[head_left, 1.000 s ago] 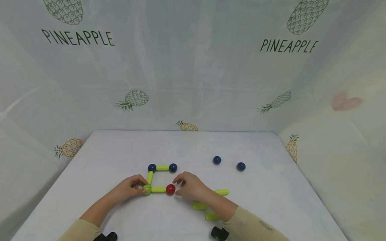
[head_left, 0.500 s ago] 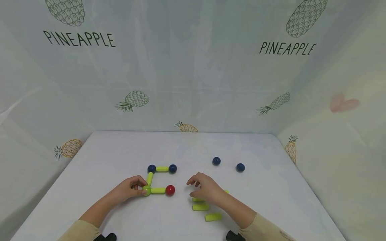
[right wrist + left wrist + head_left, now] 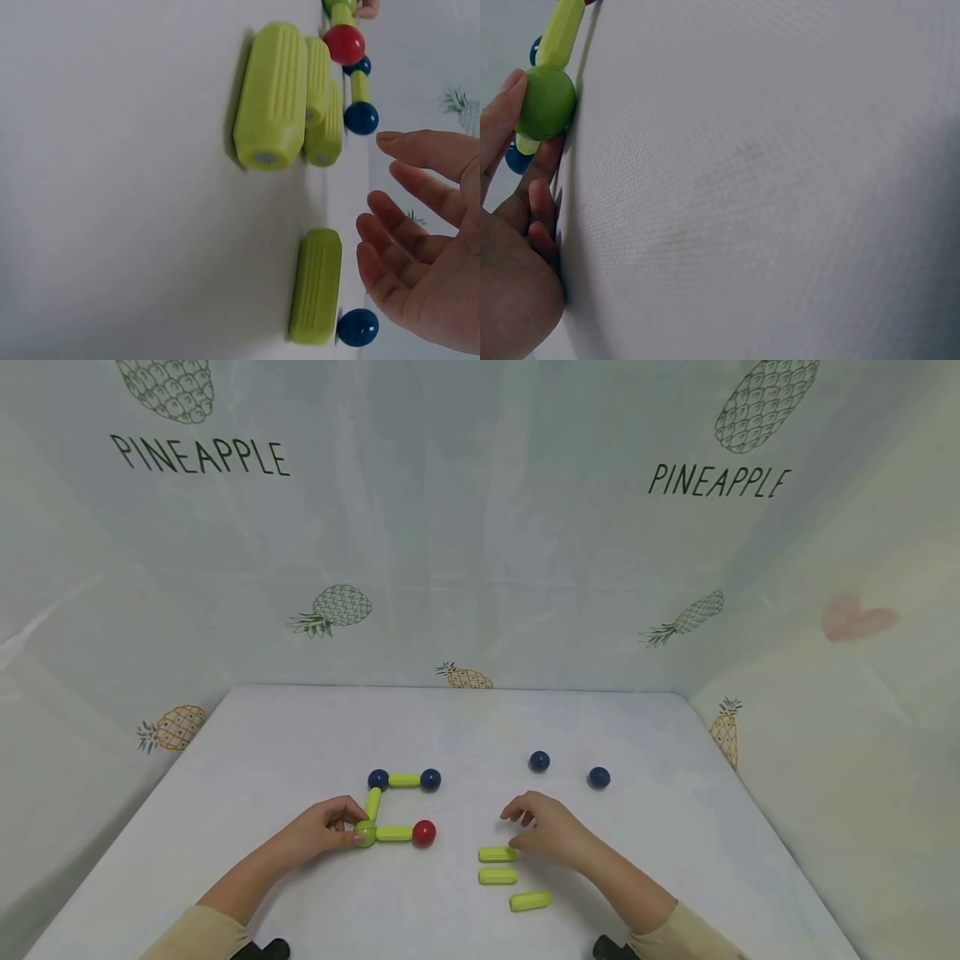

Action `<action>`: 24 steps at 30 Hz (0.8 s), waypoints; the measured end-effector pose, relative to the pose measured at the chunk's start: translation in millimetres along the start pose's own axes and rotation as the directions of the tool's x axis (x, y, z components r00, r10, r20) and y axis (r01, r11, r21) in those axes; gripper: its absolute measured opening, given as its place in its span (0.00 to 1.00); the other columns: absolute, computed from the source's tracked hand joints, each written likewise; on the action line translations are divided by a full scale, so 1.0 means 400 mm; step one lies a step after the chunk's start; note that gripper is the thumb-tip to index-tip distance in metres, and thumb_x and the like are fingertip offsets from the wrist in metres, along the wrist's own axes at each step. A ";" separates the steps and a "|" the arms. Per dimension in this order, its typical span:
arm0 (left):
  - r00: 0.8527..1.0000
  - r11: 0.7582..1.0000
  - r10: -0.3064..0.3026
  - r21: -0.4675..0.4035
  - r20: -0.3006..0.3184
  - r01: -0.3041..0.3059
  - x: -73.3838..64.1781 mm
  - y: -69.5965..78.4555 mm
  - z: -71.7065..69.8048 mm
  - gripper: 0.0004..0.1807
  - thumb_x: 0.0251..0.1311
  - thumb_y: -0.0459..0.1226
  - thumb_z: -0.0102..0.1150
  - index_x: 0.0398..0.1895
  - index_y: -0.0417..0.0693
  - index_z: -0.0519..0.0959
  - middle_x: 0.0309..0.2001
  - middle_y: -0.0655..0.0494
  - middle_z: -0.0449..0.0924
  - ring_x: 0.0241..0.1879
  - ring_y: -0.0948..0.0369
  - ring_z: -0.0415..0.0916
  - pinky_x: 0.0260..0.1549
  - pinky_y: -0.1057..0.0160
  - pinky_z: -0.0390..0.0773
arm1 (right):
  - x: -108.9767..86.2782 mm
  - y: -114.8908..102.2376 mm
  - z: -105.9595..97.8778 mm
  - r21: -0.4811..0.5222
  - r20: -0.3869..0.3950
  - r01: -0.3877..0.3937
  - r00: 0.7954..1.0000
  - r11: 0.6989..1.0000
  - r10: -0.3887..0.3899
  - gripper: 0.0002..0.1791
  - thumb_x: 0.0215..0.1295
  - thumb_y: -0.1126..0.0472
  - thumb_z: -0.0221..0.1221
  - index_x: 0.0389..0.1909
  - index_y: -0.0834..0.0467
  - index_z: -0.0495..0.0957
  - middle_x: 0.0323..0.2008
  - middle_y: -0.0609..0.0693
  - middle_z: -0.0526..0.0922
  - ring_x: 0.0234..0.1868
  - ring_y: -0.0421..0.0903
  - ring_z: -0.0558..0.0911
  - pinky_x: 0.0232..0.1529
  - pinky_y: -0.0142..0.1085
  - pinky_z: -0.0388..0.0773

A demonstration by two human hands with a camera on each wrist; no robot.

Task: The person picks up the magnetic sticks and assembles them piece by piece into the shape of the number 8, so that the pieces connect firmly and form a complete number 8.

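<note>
My left hand (image 3: pixel 326 828) pinches a lime-green ball (image 3: pixel 547 103) between thumb and fingertips. That ball is the corner of a joined shape lying on the table: one green magnetic stick (image 3: pixel 393 834) leads right to a red ball (image 3: pixel 424 833). Another green stick (image 3: pixel 373 803) runs back to a blue ball (image 3: pixel 378 780), joined by a third stick (image 3: pixel 404 780) to a second blue ball (image 3: pixel 431 780). My right hand (image 3: pixel 553 833) holds nothing, fingers loosely bent, its thumb near the end of a loose green stick (image 3: pixel 495 855).
Two more loose sticks lie nearer me, one straight (image 3: pixel 498 877) and one slightly turned (image 3: pixel 530 901). The right wrist view shows another green stick (image 3: pixel 315 289) by the right hand. Two loose blue balls (image 3: pixel 539 762) lie farther back on the white table (image 3: pixel 337 727).
My right hand has drawn away rightward from the red ball to above the loose sticks, uncovering some of them. The left hand keeps its pinch on the green ball; the joined shape stays in place.
</note>
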State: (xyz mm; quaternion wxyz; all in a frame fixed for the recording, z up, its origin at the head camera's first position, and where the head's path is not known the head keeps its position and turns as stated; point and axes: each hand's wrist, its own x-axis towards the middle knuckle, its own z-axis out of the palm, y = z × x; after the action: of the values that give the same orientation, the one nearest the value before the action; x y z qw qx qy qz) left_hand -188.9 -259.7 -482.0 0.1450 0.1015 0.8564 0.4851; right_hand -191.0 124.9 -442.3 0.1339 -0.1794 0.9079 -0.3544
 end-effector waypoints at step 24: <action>1.000 1.000 -0.018 -0.017 -0.012 0.018 -0.007 0.011 0.005 0.17 0.52 0.39 0.73 0.43 0.45 0.80 0.33 0.53 0.72 0.32 0.58 0.65 0.27 0.66 0.67 | -0.030 0.065 -0.040 -0.096 0.012 -0.096 0.995 0.991 0.098 0.16 0.44 0.70 0.74 0.33 0.53 0.81 0.30 0.44 0.76 0.33 0.43 0.73 0.36 0.39 0.73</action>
State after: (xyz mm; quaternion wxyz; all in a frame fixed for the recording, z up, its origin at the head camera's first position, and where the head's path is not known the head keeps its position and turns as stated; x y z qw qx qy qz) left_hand -185.7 -256.9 -478.8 0.1449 0.0896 0.8541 0.4915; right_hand -192.1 157.4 -447.5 0.1497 -0.1441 0.9302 -0.3024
